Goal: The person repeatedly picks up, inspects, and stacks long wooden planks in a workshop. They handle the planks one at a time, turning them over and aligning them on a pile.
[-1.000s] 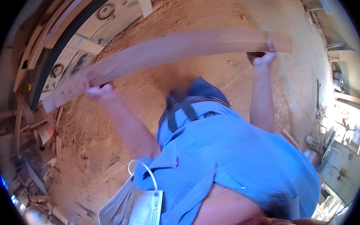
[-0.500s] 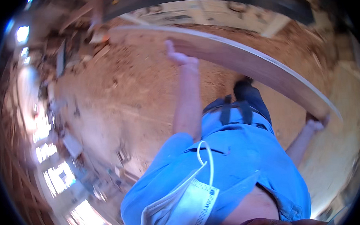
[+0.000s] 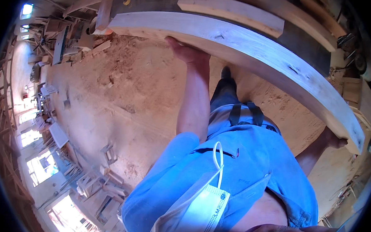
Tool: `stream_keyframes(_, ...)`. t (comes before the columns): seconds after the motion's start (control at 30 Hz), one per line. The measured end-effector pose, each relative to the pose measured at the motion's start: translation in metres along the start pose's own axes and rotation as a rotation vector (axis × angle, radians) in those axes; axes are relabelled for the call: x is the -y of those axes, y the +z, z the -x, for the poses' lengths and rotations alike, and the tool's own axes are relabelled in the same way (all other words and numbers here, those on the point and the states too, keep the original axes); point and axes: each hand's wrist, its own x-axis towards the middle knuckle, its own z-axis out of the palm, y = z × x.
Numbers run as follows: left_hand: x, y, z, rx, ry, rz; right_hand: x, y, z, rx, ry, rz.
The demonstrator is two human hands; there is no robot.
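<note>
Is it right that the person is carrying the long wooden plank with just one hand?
Not quite. The head view shows both hands on the long wooden plank: the left hand grips its near edge, and the right hand holds it close to the far end.

Floor [image 3: 109, 99]: bare, coated in reddish sawdust. Wood offcuts [image 3: 98, 48] lie scattered along its far edge; small wooden frames [image 3: 107, 151], possibly stools, stand on it at left.
</note>
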Motion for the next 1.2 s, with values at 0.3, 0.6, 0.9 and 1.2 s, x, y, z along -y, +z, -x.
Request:
stream_keyframes(0.3,0.045,0.026,-0.135,0.076,-0.164,0.086,-0.041,0.069,-0.058,0.221,0.016,-0.205)
stream_keyframes(0.6,0.113,0.050,-0.169,-0.083,-0.177,-0.091,-0.074,0.020,-0.104,-0.095,0.144,-0.037)
stream_keyframes(0.9,0.169,0.061,-0.169,-0.187,-0.157,0.032,-0.068,0.031,-0.161,-0.022,0.289,-0.121)
stream_keyframes(1.2,0.190,0.092,-0.182,-0.308,-0.276,-0.084,-0.131,0.037,-0.267,-0.180,0.423,-0.117)
